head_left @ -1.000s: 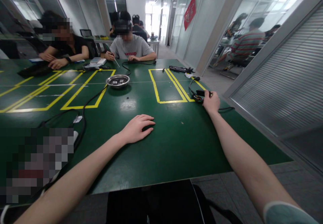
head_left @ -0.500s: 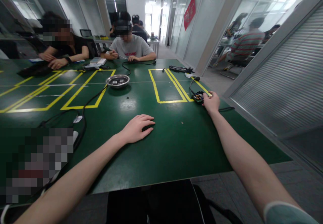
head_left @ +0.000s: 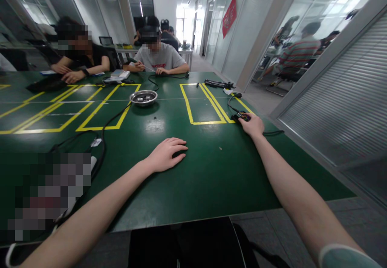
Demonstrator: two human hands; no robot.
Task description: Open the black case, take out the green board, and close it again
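Left hand (head_left: 165, 155) laid released and palm down on the green surface (head_left: 199, 187), a small dark device (head_left: 238, 117) grasped by the right hand (head_left: 253, 125) near the surface's right edge, beside yellow tape (head_left: 208, 123), shiny parts (head_left: 147, 98) held in a metal bowl (head_left: 144, 104).

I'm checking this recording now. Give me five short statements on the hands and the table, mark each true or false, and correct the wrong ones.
1. The right hand holds a small dark object. True.
2. Small shiny pieces lie in the metal bowl. True.
3. The left hand is inside the metal bowl. False: it is over the green tabletop, nearer the camera than the bowl, with its fingers extended.
4. The tape outlines on the green tabletop are red. False: they are yellow.
5. A person in a grey T-shirt sits across the table. True.
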